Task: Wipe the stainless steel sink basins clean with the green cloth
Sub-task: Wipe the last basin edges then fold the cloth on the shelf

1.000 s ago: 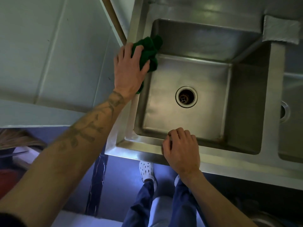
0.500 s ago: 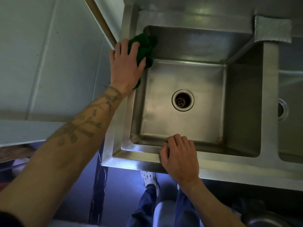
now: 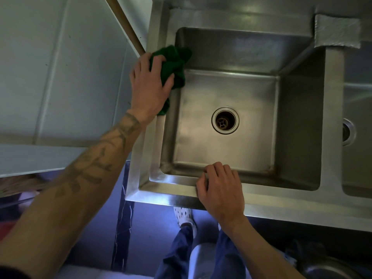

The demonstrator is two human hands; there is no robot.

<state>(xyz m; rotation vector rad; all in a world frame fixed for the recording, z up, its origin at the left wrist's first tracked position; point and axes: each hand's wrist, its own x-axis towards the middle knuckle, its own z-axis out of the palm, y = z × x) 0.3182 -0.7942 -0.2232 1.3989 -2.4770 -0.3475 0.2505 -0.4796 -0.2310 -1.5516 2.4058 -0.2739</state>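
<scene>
Nearest the person, a white perforated shoe [image 3: 184, 216] is showing below the sink. Just above it, the right hand [image 3: 220, 190] is bracing on the front rim [image 3: 171, 185] of the left basin [image 3: 298, 127], its fingers curling over the inner edge and holding nothing else.

Farther in, the basin floor around the drain [image 3: 225, 120] is looking dull and hazy, and a brownish mark is sitting in the near right corner, so the floor is probably yet to be wiped.

Beyond that, the left hand [image 3: 151, 83] is gripping the bunched green cloth [image 3: 174, 64] and pressing it against the top of the basin's left wall, close to the far left corner. The work appears to be at an early stage: one wall is being rubbed, while the other walls, the floor and the right basin [image 3: 358, 109], only partly in view, seem to be waiting.

At the back, a grey textured pad [image 3: 337, 31] is lying on the ledge above the divider.

No brand, label or readable writing is showing anywhere; the markings on the left forearm [image 3: 90, 168] cannot be read as words.
</scene>
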